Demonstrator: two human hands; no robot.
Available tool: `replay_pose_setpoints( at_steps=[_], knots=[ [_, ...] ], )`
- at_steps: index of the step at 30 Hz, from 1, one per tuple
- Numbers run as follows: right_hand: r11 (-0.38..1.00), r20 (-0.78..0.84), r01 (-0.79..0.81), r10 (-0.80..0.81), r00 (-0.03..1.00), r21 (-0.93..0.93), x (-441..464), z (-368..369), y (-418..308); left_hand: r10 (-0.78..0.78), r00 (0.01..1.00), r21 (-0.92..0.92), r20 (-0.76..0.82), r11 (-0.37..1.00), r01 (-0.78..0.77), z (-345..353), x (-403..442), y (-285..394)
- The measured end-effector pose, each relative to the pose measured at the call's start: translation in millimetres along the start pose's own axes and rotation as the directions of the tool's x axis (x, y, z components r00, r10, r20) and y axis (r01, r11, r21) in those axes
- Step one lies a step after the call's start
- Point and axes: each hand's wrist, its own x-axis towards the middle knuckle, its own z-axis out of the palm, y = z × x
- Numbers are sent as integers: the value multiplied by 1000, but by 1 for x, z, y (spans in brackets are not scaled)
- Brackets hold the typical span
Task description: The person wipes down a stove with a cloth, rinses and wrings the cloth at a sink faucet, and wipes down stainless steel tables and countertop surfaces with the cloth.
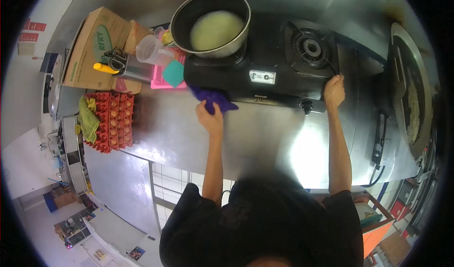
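Note:
A black two-burner gas stove (269,87) stands on the steel counter. My left hand (209,118) is at its front left corner, with thumb and fingers closed on a purple cloth (215,100) that lies against the stove's front. My right hand (334,93) is closed on the stove's right edge, close to the bare right burner (311,47). Over the left burner sits a deep dark pot (242,33) holding a pale yellowish liquid (216,30). One control knob (306,107) shows on the stove's front panel, left of my right hand.
Stacked red egg trays (113,123) stand at the left with a green cloth (88,118) on them. Behind are a cardboard box (87,54), scissors (116,60), a clear plastic jug (150,49) and a pink basket (163,80). A large round pan (421,87) is at the right.

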Motion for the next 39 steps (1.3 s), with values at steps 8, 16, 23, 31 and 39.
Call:
replay_pose_setpoints(
  at_steps=[8, 16, 23, 31, 39],
  knots=[
    [1000, -21, 11, -10, 1000, 9, 5, -4, -7, 70, 996, 141, 48, 987, -76, 6, 20, 11],
    [1000, -37, 15, -15, 999, 10, -2, -7, -5, 117, 982, 318, 146, 935, -159, 8, 22, -4],
    [998, -92, 34, -29, 995, 59, 7, 4, 1, 124, 978, 148, 171, 978, -150, 3, 20, -1],
    [997, -67, -11, 16, 998, 75, 6, -5, 0, 331, 830, 263, 449, 838, -477, -11, 48, -5],
    [987, -77, 11, 1, 997, 159, 8, -1, 7, 48, 979, -336, 198, 942, 21, 16, -79, 184]
  ],
)
